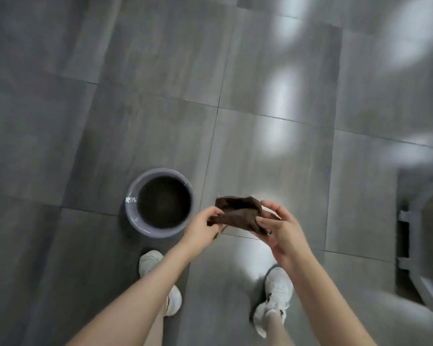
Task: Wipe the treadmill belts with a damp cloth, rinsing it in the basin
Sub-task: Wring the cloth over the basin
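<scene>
A dark brown cloth [238, 212] is held folded between both hands, above the floor in the middle of the view. My left hand [202, 227] pinches its left end. My right hand [278, 227] grips its right end, thumb on top. A round grey basin [133, 208] with dark water stands on the floor just left of my left hand. The grey end of a treadmill [425, 248] shows at the right edge, blurred.
Grey glossy floor tiles [160, 83] spread all around, with bright light reflections at the upper right. My two white shoes [275, 295] stand below the hands; the left shoe is close to the basin.
</scene>
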Motion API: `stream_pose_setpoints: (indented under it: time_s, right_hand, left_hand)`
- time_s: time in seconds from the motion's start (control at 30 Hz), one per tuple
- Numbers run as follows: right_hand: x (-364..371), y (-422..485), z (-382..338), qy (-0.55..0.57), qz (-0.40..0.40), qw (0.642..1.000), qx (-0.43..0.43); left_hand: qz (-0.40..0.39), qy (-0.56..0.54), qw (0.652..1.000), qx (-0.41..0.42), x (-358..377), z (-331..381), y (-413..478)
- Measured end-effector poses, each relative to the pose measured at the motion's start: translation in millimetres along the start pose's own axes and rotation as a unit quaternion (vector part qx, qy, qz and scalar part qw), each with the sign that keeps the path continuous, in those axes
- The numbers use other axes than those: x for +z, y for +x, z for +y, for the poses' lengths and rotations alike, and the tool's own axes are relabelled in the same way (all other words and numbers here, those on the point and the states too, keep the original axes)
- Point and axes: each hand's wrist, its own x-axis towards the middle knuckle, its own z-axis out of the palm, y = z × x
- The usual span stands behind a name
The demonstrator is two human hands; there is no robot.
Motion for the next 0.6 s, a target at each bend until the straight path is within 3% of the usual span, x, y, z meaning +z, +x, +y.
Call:
stream_pose_setpoints:
  time_s: [0.23, 0.4, 0.5, 0.6]
  right_hand:
    - [28.5, 83.9, 93.9, 0.014, 0.104, 0.994, -0.007]
    - [64.5, 169.5, 168.2, -0.005, 0.124, 0.992, -0.022]
    - [84.8, 220.5, 206.0, 0.004, 0.129, 0.991, -0.028]
    - [93.8, 260.0, 233.5, -0.013, 0.15, 0.988, -0.032]
  left_hand:
    - [-0.026, -0.109, 0.988, -0.11, -16.4, -84.0, 78.9]
    - [0.01, -0.148, 0.975, -0.163, -41.4, -167.4, 147.4]
    - [0.05, -0.149, 0.973, -0.167, -62.7, -206.7, 178.8]
    - [0.071, -0.084, 0.988, -0.111, -79.3, -229.0, 200.0]
